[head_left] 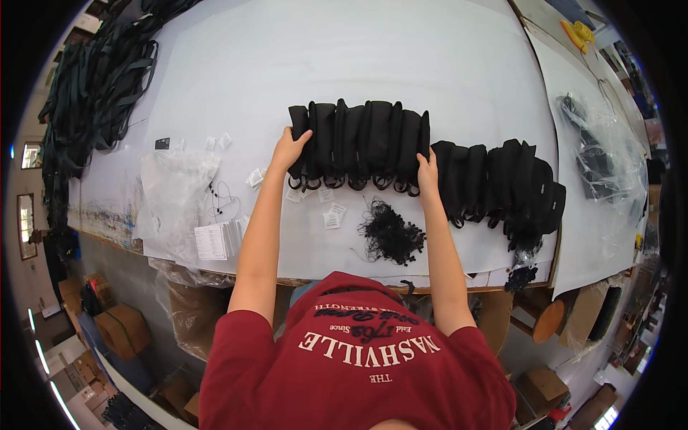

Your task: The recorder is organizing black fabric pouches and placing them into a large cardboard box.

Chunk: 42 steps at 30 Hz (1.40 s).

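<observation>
A row of black fabric pouches (367,140), packed side by side with small loops along the near edge, lies on the white table (344,50). At its left end, my left hand (289,149) grips the outermost pouch, thumb on the near side. My right hand (428,172) presses the right end, its fingers partly hidden against the fabric. Together the hands squeeze the row between them. A second row of black pouches (494,179) curves away just right of my right hand. Between my forearms sits a tangled heap of thin black cords (393,233), with small white labels (333,215) beside it.
Left of my left arm are a stack of white cards (215,241) and a crumpled clear plastic bag (172,183). Long black straps (97,93) pile up at the far left. Another clear bag (609,168) with dark items lies right. Cardboard boxes (123,331) stand below the table.
</observation>
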Each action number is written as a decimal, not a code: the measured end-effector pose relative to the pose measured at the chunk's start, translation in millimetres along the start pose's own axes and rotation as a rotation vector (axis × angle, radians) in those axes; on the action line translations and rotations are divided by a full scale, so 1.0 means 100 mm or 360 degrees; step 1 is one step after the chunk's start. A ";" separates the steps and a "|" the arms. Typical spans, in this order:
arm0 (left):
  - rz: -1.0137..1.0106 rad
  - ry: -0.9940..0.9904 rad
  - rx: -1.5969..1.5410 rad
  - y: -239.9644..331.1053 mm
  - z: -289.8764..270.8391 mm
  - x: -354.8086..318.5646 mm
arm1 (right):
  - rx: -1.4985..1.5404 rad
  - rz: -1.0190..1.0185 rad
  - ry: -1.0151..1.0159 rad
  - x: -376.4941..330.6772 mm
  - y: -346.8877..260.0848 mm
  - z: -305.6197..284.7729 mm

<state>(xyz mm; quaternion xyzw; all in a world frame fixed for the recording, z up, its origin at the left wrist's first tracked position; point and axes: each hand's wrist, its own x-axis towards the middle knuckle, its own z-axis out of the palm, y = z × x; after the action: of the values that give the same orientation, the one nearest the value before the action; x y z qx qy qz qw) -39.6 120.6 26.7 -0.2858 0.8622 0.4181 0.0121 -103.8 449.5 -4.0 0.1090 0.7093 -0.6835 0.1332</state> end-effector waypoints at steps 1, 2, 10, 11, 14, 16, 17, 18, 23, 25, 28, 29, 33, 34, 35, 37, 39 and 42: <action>-0.0017 0.0015 -0.0016 -0.05 0.03 0.03 | -0.0018 -0.0003 -0.0021 -0.03 -0.01 0.00; -0.0004 0.0016 -0.0101 -0.07 0.04 0.06 | 0.0001 0.0024 0.0010 -0.05 0.00 0.00; -0.0157 -0.0107 -0.0330 0.14 0.06 0.05 | 0.0011 0.0114 -0.0004 -0.15 -0.26 0.04; -0.0150 -0.0148 -0.0378 0.17 0.04 0.05 | -0.0004 0.0116 -0.0017 -0.14 -0.26 0.03; -0.0151 -0.0218 -0.0429 0.25 0.03 0.07 | -0.0175 0.0106 -0.0078 -0.10 -0.26 0.02; -0.0152 -0.0250 -0.0427 0.28 0.05 0.09 | -0.0430 -0.0054 -0.0042 -0.09 -0.24 0.04; -0.0145 -0.0278 -0.0478 0.30 0.06 0.09 | -0.0433 -0.0048 -0.0048 -0.08 -0.24 0.04; -0.0136 -0.0306 -0.0529 0.32 0.08 0.09 | -0.0381 -0.0005 -0.0077 -0.06 -0.26 0.04; -0.0141 -0.0344 -0.0647 0.40 0.18 0.13 | -0.0277 0.0017 -0.0038 0.06 -0.26 0.03; -0.0175 -0.0325 -0.0702 0.43 0.23 0.14 | -0.0275 0.0036 -0.0070 0.10 -0.30 0.00; -0.0184 -0.0334 -0.0711 0.39 0.26 0.16 | -0.0220 0.0095 -0.0185 0.07 -0.44 0.07; -0.0226 -0.0352 -0.0788 0.42 0.28 0.16 | -0.0170 0.0132 -0.0253 0.05 -0.47 0.06; -0.0143 -0.0376 -0.0989 0.61 0.34 0.10 | 0.0014 0.0116 -0.0288 -0.08 -0.49 0.09; -0.0127 -0.0374 -0.1001 0.67 0.32 0.08 | 0.0156 0.0132 -0.0303 -0.11 -0.50 0.06; -0.0050 -0.0390 -0.0993 0.73 0.28 0.05 | 0.0299 0.0152 -0.0322 -0.14 -0.50 0.04; 0.0038 -0.0395 -0.0994 0.87 0.12 -0.04 | 0.0406 0.0091 -0.0319 -0.26 -0.60 0.04; 0.0194 -0.0401 -0.0983 1.02 -0.09 -0.16 | 0.0437 -0.0041 -0.0306 -0.38 -0.72 0.05; 0.0359 -0.0267 -0.1012 1.08 -0.47 -0.40 | 0.0444 -0.0195 -0.0343 -0.62 -0.98 0.18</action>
<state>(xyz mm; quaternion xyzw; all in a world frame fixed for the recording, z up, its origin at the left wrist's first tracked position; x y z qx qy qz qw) -50.4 158.6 144.5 -0.1427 0.7109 0.6866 -0.0532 -77.8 428.6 108.9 0.0093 0.5947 -0.7898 0.1501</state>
